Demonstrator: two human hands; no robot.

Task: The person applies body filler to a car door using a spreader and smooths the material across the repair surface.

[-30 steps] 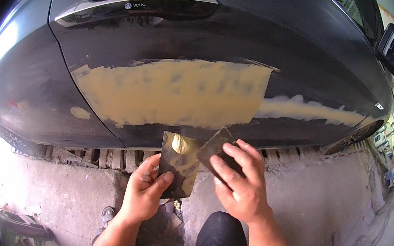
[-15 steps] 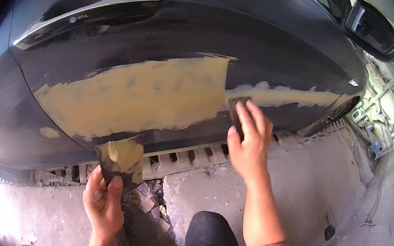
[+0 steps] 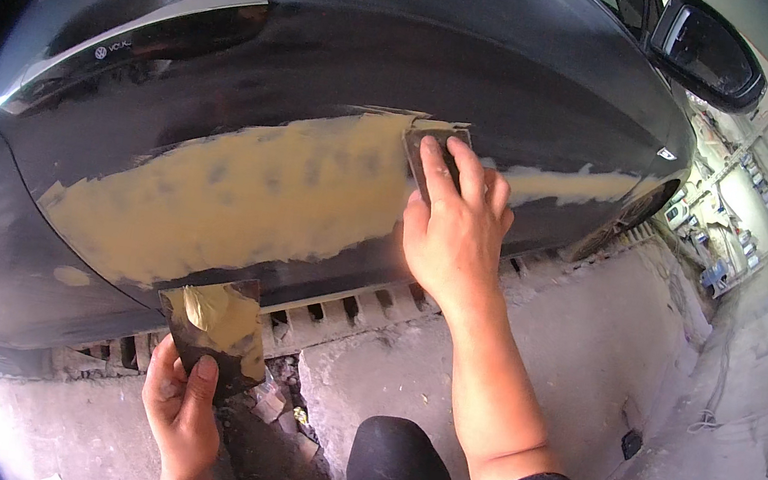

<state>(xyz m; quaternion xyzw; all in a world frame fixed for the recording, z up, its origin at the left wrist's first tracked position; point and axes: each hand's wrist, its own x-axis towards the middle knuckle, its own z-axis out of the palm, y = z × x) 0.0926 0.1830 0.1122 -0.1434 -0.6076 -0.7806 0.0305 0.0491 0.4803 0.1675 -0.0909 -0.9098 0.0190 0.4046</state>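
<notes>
A dark car door (image 3: 351,59) spreads across the view, with a broad patch of tan body filler (image 3: 224,188) smeared over its lower half. My right hand (image 3: 457,226) grips a dark flat spreader (image 3: 421,162) and holds it against the door at the patch's right end. Low on the left, my left hand (image 3: 184,404) pinches a dark square plate (image 3: 224,363) by its lower edge. A lump of tan filler (image 3: 206,307) sits on that plate. A thinner tan strip (image 3: 578,185) runs along the door to the right of my right hand.
Above the patch is a door handle (image 3: 138,31) with a chrome strip. A side mirror (image 3: 709,55) juts out at the upper right. Below the car runs a slotted grate (image 3: 334,317) beside concrete floor (image 3: 567,335). Broken rubble (image 3: 282,407) lies near my knee (image 3: 401,468).
My right hand has moved up and slightly left with the spreader, and filler now reaches farther right at the patch's top. The view has shifted a little; my left hand still holds the plate.
</notes>
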